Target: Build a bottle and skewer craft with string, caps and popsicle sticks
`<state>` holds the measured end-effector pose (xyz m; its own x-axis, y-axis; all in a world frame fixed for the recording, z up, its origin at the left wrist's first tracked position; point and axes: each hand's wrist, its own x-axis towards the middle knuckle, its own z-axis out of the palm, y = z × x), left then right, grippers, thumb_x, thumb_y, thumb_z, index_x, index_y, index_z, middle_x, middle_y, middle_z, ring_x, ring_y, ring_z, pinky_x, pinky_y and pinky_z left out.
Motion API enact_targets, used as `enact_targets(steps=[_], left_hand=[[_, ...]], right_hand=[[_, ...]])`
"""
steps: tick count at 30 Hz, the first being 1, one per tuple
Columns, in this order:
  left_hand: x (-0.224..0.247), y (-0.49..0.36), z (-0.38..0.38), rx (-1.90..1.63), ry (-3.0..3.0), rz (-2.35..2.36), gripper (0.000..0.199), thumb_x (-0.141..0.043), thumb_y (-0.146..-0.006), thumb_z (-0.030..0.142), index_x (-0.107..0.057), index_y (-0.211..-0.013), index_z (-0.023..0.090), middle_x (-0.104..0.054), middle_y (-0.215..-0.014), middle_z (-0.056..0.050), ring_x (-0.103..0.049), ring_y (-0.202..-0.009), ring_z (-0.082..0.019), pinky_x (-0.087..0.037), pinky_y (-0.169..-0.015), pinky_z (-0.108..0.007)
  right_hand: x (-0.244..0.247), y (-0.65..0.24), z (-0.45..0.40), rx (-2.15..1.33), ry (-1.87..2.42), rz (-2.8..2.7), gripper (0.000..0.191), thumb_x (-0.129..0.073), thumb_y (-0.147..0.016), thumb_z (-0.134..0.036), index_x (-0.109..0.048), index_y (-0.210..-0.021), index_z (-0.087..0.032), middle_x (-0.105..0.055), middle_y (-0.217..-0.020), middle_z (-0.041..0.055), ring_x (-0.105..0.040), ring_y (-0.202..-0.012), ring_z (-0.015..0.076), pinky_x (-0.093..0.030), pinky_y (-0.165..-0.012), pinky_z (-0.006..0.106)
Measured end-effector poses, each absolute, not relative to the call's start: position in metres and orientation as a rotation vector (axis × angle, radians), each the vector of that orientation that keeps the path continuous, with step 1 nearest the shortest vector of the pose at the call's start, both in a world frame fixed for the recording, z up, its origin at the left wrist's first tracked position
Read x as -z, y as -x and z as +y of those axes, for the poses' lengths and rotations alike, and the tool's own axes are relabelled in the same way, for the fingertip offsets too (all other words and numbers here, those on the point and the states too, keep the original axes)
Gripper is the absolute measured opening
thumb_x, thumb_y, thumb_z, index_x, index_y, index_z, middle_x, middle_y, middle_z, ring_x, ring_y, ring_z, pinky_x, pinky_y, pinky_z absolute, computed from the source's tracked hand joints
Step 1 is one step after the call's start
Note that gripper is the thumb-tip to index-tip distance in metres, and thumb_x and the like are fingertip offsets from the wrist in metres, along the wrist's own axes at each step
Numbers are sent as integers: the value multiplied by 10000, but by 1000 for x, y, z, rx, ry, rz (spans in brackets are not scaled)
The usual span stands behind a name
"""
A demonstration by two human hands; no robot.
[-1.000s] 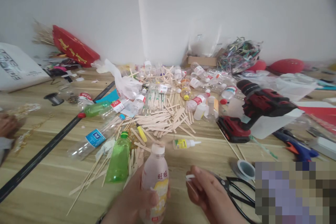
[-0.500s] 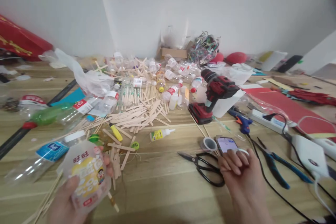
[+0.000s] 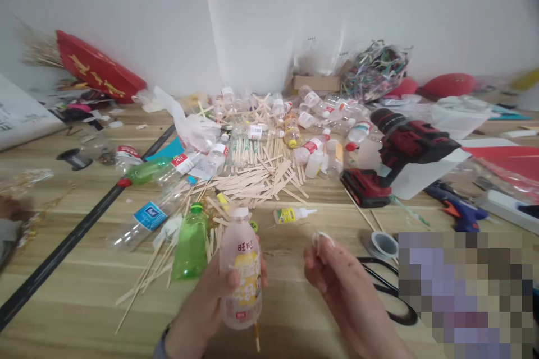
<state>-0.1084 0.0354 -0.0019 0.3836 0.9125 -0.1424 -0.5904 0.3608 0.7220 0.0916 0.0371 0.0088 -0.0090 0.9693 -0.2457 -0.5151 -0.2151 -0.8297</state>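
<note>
My left hand [image 3: 210, 286] is wrapped round a plastic drink bottle [image 3: 242, 303] with a pale pink body and a yellow printed label. The bottle stands upright above the table, its white top [image 3: 239, 213] facing up. To its right, my right hand [image 3: 337, 275] is closed, the fingertips pinching a small white ring-like piece [image 3: 324, 239] that is partly hidden. A glue bottle [image 3: 290, 215] lies on the table just beyond the hands. Close behind the drink bottle is a green bottle [image 3: 191, 244]. Black-handled scissors [image 3: 396, 308] lie partly behind my right wrist.
Wooden sticks [image 3: 261, 179] and several plastic bottles cover the middle. A red cordless drill [image 3: 404, 146] stands right, near a tape roll [image 3: 384, 244] and blue glue gun [image 3: 457, 207]. A dark pole [image 3: 76, 241] crosses the left side; another person's hand [image 3: 12, 207] is beyond it.
The view has swung left. My left hand has turned the bottle from tipped to upright and brought it to the middle. My right hand has come closer to it, away from the phone.
</note>
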Motion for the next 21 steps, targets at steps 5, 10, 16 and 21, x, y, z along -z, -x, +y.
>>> enact_targets(steps=[5, 10, 16, 21], left_hand=[[5, 107, 34, -1048, -632, 587, 495, -855, -639, 436, -720, -1059, 210, -738, -884, -42, -670, -753, -179, -514, -664, -252], [5, 106, 34, -1045, -595, 582, 519, -872, -610, 427, -718, -1060, 219, -737, -871, -43, -674, -730, -190, -506, -644, -268], [0, 107, 32, -1047, -609, 616, 496, -855, -629, 447, -723, -1050, 219, -727, -873, -53, -657, -737, -201, -498, -651, -282], [4, 108, 32, -1045, -613, 610, 541, -860, -615, 452, -712, -1077, 212, -730, -867, -52, -662, -729, -193, -502, -660, -272]], right_hand=[[-10, -73, 37, -1613, 1015, -732, 449, -730, -749, -595, -617, -644, -173, -606, -650, -1, -376, -461, 64, -249, -477, 233], [-7, -68, 38, -1608, 1092, -752, 462, -757, -697, -619, -675, -668, -165, -629, -659, 11, -394, -478, 76, -262, -491, 241], [-2, -71, 36, -1594, 1100, -750, 413, -740, -747, -579, -688, -693, -173, -639, -666, 6, -410, -495, 79, -280, -504, 236], [-4, -72, 34, -1623, 1058, -776, 417, -726, -763, -581, -671, -682, -176, -616, -640, -4, -418, -491, 79, -285, -490, 233]])
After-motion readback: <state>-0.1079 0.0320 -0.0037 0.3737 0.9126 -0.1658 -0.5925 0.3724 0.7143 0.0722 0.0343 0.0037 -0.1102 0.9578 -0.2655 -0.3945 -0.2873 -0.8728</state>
